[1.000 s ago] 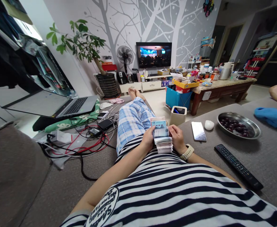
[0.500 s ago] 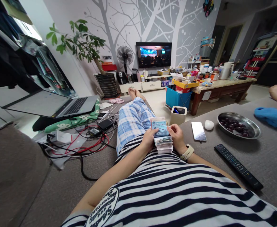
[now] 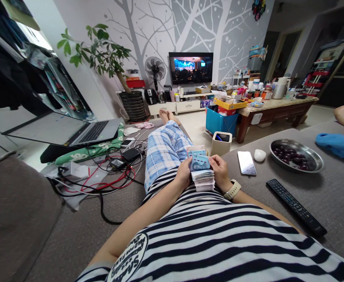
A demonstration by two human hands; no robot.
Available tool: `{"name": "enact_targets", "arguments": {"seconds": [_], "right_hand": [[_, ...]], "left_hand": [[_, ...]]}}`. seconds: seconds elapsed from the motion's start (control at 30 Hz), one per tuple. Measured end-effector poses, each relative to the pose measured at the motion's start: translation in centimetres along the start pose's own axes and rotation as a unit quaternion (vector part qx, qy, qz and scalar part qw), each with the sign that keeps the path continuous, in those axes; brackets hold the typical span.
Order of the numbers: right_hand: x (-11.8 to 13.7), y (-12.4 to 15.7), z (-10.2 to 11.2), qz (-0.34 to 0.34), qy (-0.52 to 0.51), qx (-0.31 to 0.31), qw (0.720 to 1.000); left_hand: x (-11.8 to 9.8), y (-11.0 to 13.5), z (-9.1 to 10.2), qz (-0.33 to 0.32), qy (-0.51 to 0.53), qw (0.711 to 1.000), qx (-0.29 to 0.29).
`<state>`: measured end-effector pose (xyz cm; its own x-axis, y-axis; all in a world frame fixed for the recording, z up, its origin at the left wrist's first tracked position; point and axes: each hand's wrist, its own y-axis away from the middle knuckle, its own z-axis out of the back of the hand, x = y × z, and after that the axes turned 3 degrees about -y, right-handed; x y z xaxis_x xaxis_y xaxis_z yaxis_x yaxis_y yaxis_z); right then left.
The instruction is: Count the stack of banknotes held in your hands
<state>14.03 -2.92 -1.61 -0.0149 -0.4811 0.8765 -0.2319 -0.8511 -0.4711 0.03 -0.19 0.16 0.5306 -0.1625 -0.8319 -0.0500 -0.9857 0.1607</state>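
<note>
Both my hands hold a thick stack of paper banknotes above my lap. My left hand grips the stack's left side. My right hand pinches its right side, thumb on a pale blue note bent up at the front. A pinkish note shows behind it. The lower notes fan out in a layered block, and their print is too small to read. A beige watch sits on my right wrist.
To my right on the grey sofa lie a smartphone, a white computer mouse, a steel plate of dark fruit and a black TV remote. A laptop and tangled red and black cables lie left.
The pale blue note has been bent and shifted slightly on top of the stack, showing more of the note behind it. My hands have barely moved.
</note>
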Motion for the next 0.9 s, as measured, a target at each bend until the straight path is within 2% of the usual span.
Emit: {"name": "enact_targets", "arguments": {"seconds": [0.57, 0.9], "right_hand": [[0.36, -0.02, -0.08, -0.001, -0.001, -0.004, 1.0], [0.48, -0.1, -0.09, 0.002, -0.006, -0.005, 1.0]], "left_hand": [[-0.25, 0.17, -0.18, -0.001, -0.012, 1.0, -0.003], [0.08, -0.12, 0.14, -0.014, -0.013, 1.0, 0.017]]}}
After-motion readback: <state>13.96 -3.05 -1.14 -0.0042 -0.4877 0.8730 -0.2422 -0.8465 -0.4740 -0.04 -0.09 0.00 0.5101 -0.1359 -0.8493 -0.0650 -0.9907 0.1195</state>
